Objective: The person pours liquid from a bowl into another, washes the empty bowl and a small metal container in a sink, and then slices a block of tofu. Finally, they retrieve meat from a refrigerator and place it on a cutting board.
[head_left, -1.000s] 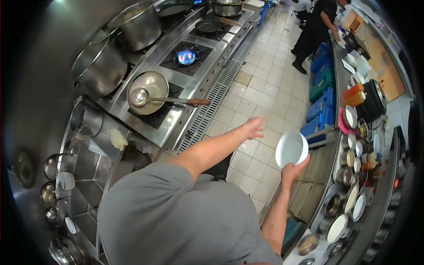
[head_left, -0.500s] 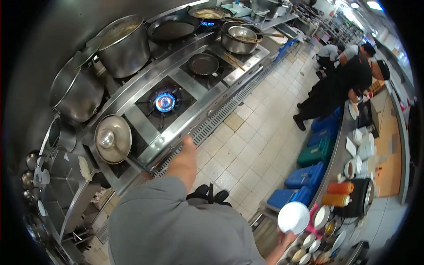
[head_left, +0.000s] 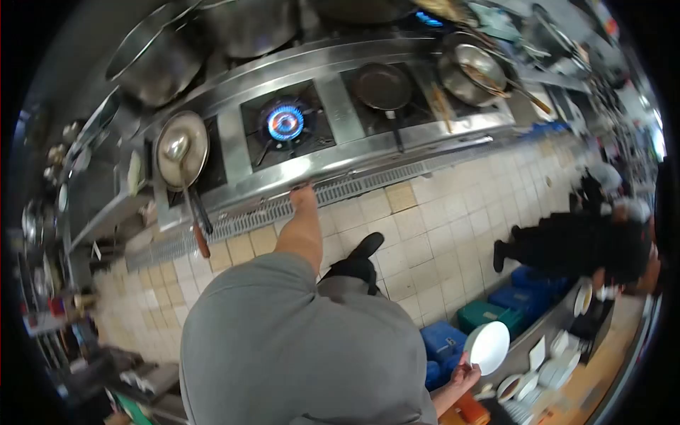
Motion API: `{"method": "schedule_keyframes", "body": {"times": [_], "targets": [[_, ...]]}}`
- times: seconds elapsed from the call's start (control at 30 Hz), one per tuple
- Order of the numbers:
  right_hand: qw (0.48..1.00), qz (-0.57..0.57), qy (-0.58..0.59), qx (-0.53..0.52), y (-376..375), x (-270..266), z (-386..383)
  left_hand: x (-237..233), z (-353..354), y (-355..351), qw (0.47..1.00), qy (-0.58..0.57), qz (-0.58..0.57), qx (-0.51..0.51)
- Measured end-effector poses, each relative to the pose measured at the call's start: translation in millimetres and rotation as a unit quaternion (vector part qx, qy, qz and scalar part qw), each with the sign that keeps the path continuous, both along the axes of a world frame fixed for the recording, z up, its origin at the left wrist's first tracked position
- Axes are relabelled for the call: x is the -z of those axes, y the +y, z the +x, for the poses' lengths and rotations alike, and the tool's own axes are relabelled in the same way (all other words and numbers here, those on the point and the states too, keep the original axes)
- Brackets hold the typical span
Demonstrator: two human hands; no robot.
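Note:
My left hand (head_left: 303, 196) reaches to the front edge of the steel stove (head_left: 297, 168), its fingers curled against the front panel; what they grip is hidden. Above it, a blue flame (head_left: 285, 123) burns on a bare burner. Out to my right side, my right hand (head_left: 464, 374) holds a white bowl (head_left: 490, 347) by its rim, tilted, its pale inside facing the camera. Left of the lit burner rests a wide pan (head_left: 168, 159) with a ladle (head_left: 175, 146) in it. A small dark frying pan (head_left: 382, 86) sits on the burner to the right.
Large stockpots (head_left: 251, 28) line the back of the stove. Farther right stands a metal pot (head_left: 464, 78) with utensils. Blue bins (head_left: 443, 340) and a green bin (head_left: 478, 315) run under the right counter, which bears stacked dishes (head_left: 556, 372). A person in black (head_left: 581, 244) stands by it.
My view has turned toward the stove and my body has shifted. The white bowl has moved away from the sauce containers in my right hand. My left hand stays at the stove front.

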State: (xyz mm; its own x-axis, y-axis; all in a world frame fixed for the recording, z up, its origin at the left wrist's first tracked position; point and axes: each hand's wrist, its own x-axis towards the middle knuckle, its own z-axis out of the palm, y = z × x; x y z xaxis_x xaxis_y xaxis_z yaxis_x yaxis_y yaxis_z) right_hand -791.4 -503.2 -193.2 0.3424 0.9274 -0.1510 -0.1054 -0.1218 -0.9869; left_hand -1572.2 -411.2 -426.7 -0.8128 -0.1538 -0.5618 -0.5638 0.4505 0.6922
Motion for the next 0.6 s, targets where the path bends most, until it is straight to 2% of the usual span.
{"method": "schedule_keyframes", "body": {"times": [0.03,0.1,0.13,0.2,0.27,0.33,0.37,0.43,0.47,0.53,0.6], "targets": [[0.996,0.037,-0.053,-0.058,20,0,7,-13,5,5,0.997,0.026,-0.066,0.009],[0.968,0.126,-0.147,-0.158,64,-11,4,-37,12,10,0.997,0.043,-0.063,0.01],[0.972,0.155,-0.136,-0.116,86,-11,6,-50,16,13,0.997,0.051,-0.062,0.01],[0.993,0.053,0.1,-0.018,116,-10,38,-37,15,15,0.993,0.066,-0.094,0.037],[0.939,-0.05,0.296,0.166,154,-44,16,-8,11,8,0.98,0.069,-0.128,0.132],[0.942,-0.035,0.264,0.205,173,-51,2,22,9,-3,0.961,0.031,-0.087,0.262],[0.953,-0.019,0.191,0.235,175,-57,-7,30,9,-5,0.955,0.0,-0.054,0.293],[0.956,-0.065,0.124,0.259,188,-50,18,26,9,-3,0.954,-0.046,-0.049,0.293],[0.96,-0.052,0.105,0.252,194,-72,7,23,9,0,0.951,-0.051,-0.073,0.296],[0.93,-0.148,0.055,0.333,197,-73,24,16,10,7,0.941,-0.05,-0.129,0.308],[0.924,-0.146,0.04,0.352,200,-84,33,6,14,16,0.931,-0.051,-0.17,0.32]]}}
